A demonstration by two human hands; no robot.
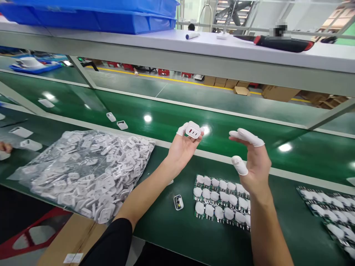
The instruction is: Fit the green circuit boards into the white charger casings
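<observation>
My left hand point(186, 145) grips a white charger point(193, 130) over the edge of the green conveyor belt, its port face turned toward me with one red slot and two dark ones. To the right, my right hand point(251, 157) is raised with thumb and fingers apart and holds nothing. White finger cots cover several fingertips. Below the hands, rows of circuit boards with white round pads point(219, 212) lie on the dark green table. A charger housing with parts showing inside point(178, 202) sits left of those boards.
A clear bag of white plastic covers point(105, 177) lies at left, with a cardboard box point(65, 240) below. More boards point(335, 231) lie far right. Chargers point(122, 125) rest on the belt. Overhead, a shelf point(166, 46) bears blue trays point(111, 22). Another person's hand point(6, 147) shows at far left.
</observation>
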